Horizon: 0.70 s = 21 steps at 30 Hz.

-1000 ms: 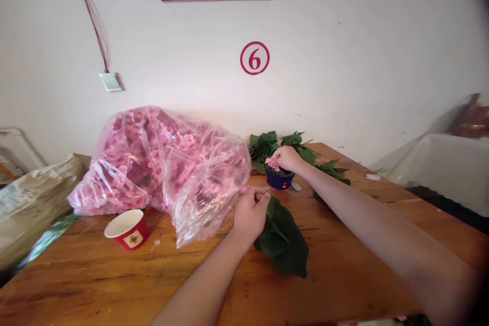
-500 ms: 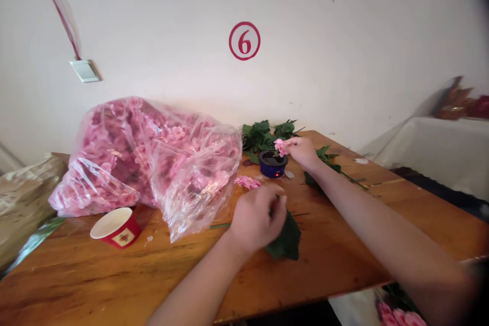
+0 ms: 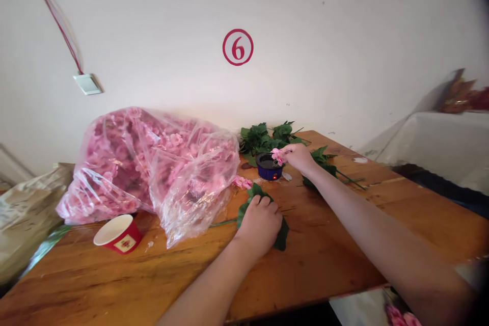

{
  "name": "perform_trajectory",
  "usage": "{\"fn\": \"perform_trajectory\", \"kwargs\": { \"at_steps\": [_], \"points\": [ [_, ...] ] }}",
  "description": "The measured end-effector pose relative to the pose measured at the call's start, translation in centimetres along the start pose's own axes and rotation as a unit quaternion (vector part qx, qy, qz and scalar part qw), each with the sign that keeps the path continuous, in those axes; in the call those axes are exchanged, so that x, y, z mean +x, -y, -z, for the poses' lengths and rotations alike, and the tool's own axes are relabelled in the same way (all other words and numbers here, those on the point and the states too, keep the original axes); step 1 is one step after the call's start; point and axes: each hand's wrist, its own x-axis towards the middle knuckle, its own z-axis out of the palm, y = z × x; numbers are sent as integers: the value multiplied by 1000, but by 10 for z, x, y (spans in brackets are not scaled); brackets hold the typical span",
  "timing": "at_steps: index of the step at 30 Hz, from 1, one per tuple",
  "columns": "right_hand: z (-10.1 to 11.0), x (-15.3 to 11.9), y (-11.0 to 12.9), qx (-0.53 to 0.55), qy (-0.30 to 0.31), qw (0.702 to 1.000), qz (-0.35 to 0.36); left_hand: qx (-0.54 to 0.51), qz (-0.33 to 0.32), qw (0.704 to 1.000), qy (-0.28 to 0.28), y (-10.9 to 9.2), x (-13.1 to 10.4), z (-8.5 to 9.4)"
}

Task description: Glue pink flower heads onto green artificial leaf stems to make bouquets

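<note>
I take the blue pot [image 3: 269, 170] with its red light as my landmark. Through the head camera I see the pink flower [image 3: 278, 156] at the pot's upper right rim, partly over the opening; I can't tell whether it touches. My right hand [image 3: 300, 157] is the nearer one, just right of the pot, with its fingers pinched narrow on the flower. The flower lies directly left of those fingers, its short axis running roughly crosswise from the fingertips toward the pot. The bloom end points left, away from the hand; how far it tips down I can't judge.

My left hand [image 3: 263, 221] is on the near side of the pot, fingers curled over a green leaf [image 3: 283, 234] on the worktop [image 3: 324, 260]; whether they grip or only press is hidden. A green stem [image 3: 223, 222] sticks out leftward beside that hand.
</note>
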Motion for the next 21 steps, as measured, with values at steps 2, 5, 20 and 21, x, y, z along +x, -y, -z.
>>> {"fn": "perform_trajectory", "kwargs": {
  "at_steps": [2,5,20,21],
  "points": [
    [7,-3,2,-4,7,1000,-7,-20,16,999,-22,3,0,2],
    [17,-10,6,4,-16,1000,-5,-92,54,993,-55,10,0,5],
    [20,-65,-11,280,130,945,-107,-474,218,848,-94,46,2,-24],
    [19,-65,-11,278,135,945,-104,-479,221,844,-92,46,2,-25]
  ]
}}
